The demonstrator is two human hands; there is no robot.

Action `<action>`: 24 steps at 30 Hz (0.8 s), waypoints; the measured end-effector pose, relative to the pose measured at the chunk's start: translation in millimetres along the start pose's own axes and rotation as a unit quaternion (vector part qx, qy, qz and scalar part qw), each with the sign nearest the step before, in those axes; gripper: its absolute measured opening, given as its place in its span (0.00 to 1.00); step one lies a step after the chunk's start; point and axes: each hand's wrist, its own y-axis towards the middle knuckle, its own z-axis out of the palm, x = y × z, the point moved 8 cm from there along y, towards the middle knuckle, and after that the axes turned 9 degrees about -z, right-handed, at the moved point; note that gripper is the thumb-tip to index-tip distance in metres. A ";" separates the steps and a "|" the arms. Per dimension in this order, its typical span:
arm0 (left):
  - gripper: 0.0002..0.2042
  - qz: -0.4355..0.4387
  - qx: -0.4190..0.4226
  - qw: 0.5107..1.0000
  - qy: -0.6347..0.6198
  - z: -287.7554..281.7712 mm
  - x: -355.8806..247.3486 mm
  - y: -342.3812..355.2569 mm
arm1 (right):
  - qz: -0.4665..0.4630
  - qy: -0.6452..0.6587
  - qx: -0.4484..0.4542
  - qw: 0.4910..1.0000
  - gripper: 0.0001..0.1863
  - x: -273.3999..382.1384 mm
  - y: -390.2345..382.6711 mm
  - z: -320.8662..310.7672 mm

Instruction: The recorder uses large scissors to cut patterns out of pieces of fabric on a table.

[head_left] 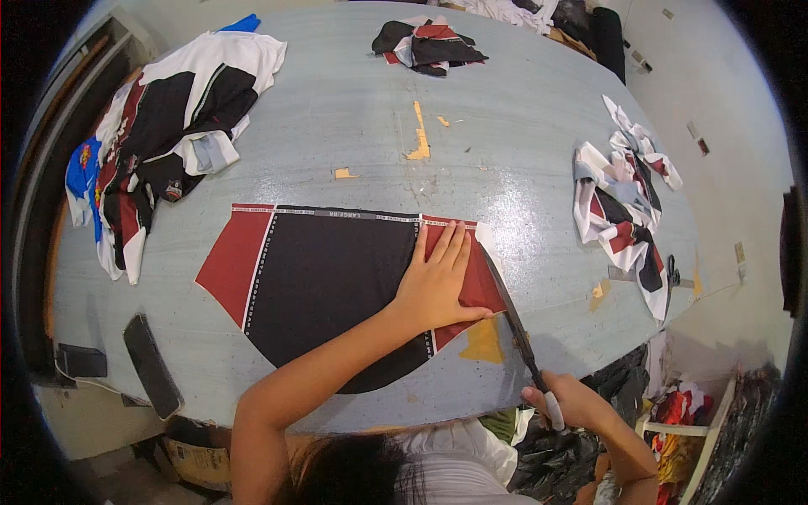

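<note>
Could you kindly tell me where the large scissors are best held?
The scissors are probably best held by the handles, from the lower right, where the right hand grips them: the blades point up-left, along the red fabric.

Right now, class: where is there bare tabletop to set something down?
Mostly bare: the middle between the far bundle and black-and-red panel, apart from tan patches; also between panel and left garments. Crowded: the right edge, with rumpled fabric and scissors, and around the left hand, right hand and shears.
</note>
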 end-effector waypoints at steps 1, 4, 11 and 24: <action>0.55 -0.002 0.000 1.000 -0.001 -0.9 0.9 0.0 | 0.001 0.001 -0.001 1.000 0.37 6.1 0.9 -2.6; 0.56 -0.004 0.000 1.000 -0.004 0.0 1.3 -0.2 | 0.019 0.052 0.022 0.998 0.38 9.6 3.6 0.6; 0.57 -0.007 0.021 1.000 0.009 -3.1 -1.6 -0.3 | -0.001 -0.032 -0.010 0.999 0.38 13.6 8.1 -2.5; 0.44 -0.071 0.063 0.978 -0.185 -11.7 28.0 18.9 | -0.012 0.010 -0.018 1.000 0.33 32.2 22.2 -15.1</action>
